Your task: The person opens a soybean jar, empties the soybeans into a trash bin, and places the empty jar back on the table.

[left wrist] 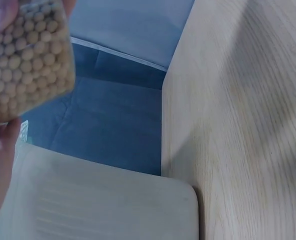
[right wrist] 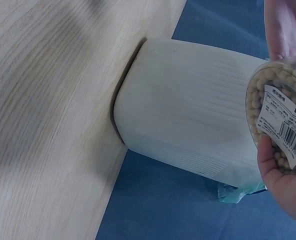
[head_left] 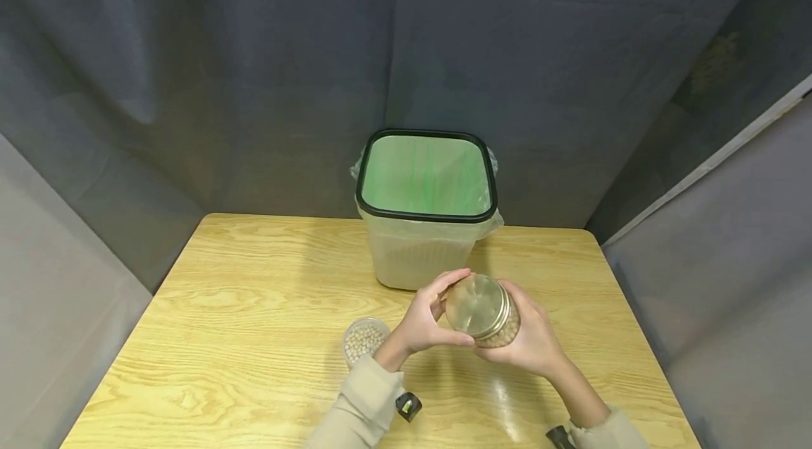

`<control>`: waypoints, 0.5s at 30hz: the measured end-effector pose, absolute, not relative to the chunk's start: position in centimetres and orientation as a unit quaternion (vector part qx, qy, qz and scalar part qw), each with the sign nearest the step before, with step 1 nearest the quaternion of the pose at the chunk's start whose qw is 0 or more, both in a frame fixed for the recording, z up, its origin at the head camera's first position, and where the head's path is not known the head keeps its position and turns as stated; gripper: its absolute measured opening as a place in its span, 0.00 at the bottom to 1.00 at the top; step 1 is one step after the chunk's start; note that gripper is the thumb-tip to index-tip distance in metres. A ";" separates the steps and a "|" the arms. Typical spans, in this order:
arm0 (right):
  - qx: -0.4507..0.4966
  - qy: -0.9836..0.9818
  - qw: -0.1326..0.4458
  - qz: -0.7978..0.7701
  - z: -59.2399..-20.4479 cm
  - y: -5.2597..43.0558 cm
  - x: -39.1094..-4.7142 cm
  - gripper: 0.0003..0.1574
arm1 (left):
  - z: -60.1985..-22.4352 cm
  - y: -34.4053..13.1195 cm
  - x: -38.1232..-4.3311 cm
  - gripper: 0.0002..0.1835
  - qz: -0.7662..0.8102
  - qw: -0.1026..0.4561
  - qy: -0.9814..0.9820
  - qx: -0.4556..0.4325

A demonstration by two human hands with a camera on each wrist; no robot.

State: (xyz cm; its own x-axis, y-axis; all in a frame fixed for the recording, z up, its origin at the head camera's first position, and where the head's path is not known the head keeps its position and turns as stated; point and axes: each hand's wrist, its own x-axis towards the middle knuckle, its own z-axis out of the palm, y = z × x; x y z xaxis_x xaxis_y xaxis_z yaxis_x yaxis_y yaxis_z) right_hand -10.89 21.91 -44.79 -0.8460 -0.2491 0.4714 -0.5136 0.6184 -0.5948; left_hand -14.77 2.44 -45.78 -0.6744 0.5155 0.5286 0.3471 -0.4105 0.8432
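A clear jar (head_left: 503, 334) packed with round beige beans is held tilted above the table, in front of the bin. My right hand (head_left: 531, 336) grips the jar's body from the right. At the jar's metal lid (head_left: 474, 304), my left hand (head_left: 426, 321) has its thumb and fingers around the rim. The lid faces up and to the left. In the right wrist view a white label (right wrist: 284, 122) with a barcode shows on the jar's base. Beans press against the jar wall in the left wrist view.
A pale bin (head_left: 421, 251) with a black rim and a green-looking inside stands at the table's back edge. Beside my left forearm is a clear round container (head_left: 364, 340) of paler beans. Grey curtains (head_left: 285, 82) hang behind the wooden table (head_left: 254, 294).
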 end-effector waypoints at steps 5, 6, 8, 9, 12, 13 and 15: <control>0.208 -0.887 0.178 0.372 -44.7 21.7 -10.8 0.61 | -45.7 2.9 -14.5 0.47 0.722 0.036 0.602 0.338; 0.208 -0.887 0.179 0.371 -44.7 21.6 -10.8 0.60 | -45.7 2.9 -14.4 0.47 0.716 0.032 0.615 0.328; 0.209 -0.888 0.183 0.367 -44.8 21.6 -10.8 0.60 | -45.7 3.1 -14.4 0.47 0.707 0.027 0.627 0.324; 0.210 -0.888 0.185 0.366 -44.8 21.6 -10.8 0.60 | -45.7 3.1 -14.4 0.48 0.707 0.026 0.626 0.328; 0.213 -0.887 0.184 0.367 -44.8 21.6 -10.8 0.60 | -45.8 2.8 -14.5 0.53 0.720 0.043 0.585 0.370; 0.213 -0.886 0.183 0.369 -44.8 21.7 -10.8 0.60 | -45.9 2.7 -14.6 0.55 0.724 0.049 0.566 0.391; 0.213 -0.884 0.178 0.376 -44.8 21.7 -10.8 0.61 | -45.9 2.6 -14.8 0.56 0.728 0.062 0.534 0.425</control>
